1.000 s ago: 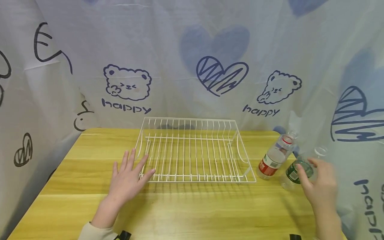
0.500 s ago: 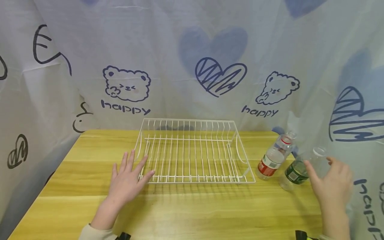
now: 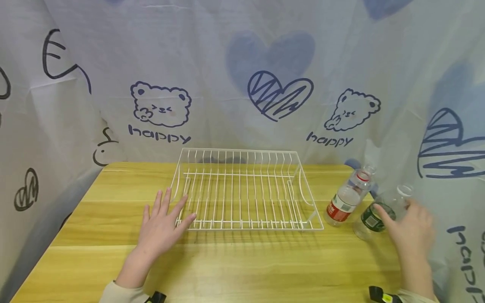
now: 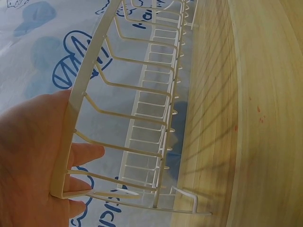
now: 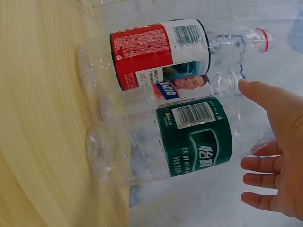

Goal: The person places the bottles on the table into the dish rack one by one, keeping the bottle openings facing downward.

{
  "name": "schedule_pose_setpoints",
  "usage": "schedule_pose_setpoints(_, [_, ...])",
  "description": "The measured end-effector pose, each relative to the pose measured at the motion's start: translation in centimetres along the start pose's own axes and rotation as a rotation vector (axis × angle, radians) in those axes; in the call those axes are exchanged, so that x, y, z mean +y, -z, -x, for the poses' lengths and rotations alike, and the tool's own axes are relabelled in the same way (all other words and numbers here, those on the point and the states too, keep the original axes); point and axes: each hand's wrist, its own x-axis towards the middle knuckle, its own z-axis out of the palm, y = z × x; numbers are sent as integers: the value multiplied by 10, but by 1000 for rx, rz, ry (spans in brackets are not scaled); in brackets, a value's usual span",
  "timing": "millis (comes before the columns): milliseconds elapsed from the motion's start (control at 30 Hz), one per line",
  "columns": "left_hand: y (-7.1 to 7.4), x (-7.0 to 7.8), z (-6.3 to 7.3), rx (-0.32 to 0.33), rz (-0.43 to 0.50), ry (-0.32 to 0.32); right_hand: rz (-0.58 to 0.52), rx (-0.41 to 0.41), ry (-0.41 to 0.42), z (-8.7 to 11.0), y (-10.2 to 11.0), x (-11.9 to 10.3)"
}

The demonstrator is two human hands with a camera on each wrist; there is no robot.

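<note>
L hand [image 3: 161,227]: fingers spread wide, lying over the L front corner of a white wire dish rack [image 3: 242,229]. In the L wrist view the rack's rim crosses in front of the palm; no curl round it, pressure can't be told.

R hand [image 3: 411,227]: thumb & fingers wide apart, at the upper part of a clear plastic bottle w/ green label [image 5: 196,135], not closed round it; can't tell whether skin touches plastic. Bottle stands upright nr the R edge of the tabletop [image 3: 227,269].

Just L of it, a clear bottle w/ red-and-white label [image 3: 342,204], red ring at its neck, also upright. Btwn & behind these two, a third clear bottle [image 5: 189,90], mostly hidden, w/ a printed picture on its label.

Rack sits mid-tabletop, L of the bottles, slim shadows under its wires. Light sleeve cuff [image 3: 119,292] at L wrist. Backdrop: pale cloth [image 3: 212,54] w/ blue hearts, bear drawings & "happy" lettering.
</note>
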Motion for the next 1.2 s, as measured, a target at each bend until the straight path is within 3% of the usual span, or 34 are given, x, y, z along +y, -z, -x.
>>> schedule_pose_setpoints(200, [2,1,1,5,-6,1,-20,38,5,1,-6,-2])
schedule_pose_setpoints(333, [2,2,2,6,-1,0,-59,119,33,8,-10,-2])
schedule_pose_setpoints(633, [0,3,2,5,-4,-5,-140,325,187,24,-13,-3])
schedule_pose_setpoints(867, [3,3,4,-1,-6,4,-185,320,235,38,3,-22])
schedule_pose_setpoints(1200, [3,4,4,3,-9,9,-293,481,546,46,16,-59])
